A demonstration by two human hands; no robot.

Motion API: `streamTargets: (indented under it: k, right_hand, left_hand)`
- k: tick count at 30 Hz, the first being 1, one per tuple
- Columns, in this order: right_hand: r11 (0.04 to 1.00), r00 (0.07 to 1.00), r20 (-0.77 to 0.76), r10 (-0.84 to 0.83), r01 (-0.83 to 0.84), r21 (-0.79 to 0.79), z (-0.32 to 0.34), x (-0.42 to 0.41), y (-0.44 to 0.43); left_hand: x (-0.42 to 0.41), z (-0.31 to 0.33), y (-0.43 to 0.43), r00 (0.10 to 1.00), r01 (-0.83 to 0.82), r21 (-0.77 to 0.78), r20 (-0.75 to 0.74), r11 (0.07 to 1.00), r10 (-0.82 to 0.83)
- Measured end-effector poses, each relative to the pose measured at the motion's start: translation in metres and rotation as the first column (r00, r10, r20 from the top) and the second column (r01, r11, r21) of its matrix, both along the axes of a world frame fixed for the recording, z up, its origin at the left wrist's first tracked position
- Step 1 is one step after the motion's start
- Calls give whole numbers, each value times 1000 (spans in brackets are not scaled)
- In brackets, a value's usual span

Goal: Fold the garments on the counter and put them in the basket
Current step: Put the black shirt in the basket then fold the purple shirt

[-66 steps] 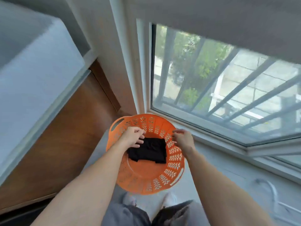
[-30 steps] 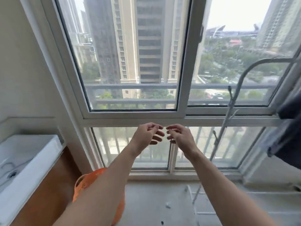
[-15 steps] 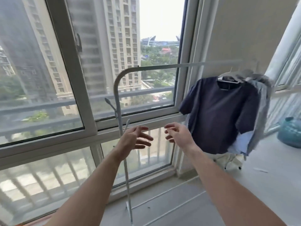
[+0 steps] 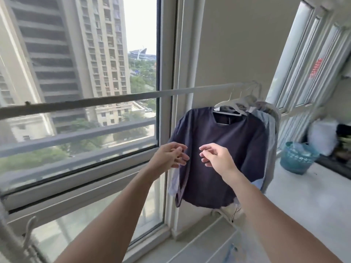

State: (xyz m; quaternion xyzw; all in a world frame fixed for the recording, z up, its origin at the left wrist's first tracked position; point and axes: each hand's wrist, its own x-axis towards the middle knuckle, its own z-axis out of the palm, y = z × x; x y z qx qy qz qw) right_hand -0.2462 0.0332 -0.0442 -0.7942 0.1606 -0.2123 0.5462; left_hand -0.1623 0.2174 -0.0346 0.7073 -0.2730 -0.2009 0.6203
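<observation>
A: What are the hands doing?
B: The left hand (image 4: 169, 156) and the right hand (image 4: 217, 158) hover close together in the air, fingers loosely bent, holding nothing. A moment ago they were down in the orange basket beside a folded black garment; now the view has swung to the rail (image 4: 114, 100) and that basket is out of sight
A: So one piece is in?
B: I judge so, and the next is being fetched. The navy shirt (image 4: 228, 141) hangs on the rail just behind the hands, untouched as far as I can tell
A: Counts?
B: Two hands, one navy shirt, at least one pale blue garment (image 4: 269, 126) behind it, about three white hangers (image 4: 226, 103), and one teal basket (image 4: 298, 158) off to the right
</observation>
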Motion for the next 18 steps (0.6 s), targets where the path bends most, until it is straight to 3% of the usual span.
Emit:
streamTargets:
  k: [9,14,16,18]
  right_hand:
    - [986,970,184,-162,166,-10,65,123,-163]
    - [838,858,393,-332,459,-296,79,165,-236]
    - [791,854,431,-290,468,-394,81,180,-260]
    - [808,918,324,-230,365,-462,80,195,-277]
  left_hand:
    - [151,39,-147,978,-155,17,147,988,150]
    - [188,41,-201,934,-238,74,292,969,207]
    - [199,40,-223,874,-317,103,417,943,248]
    - [205,41,-237,824,-379,151,504,913,258]
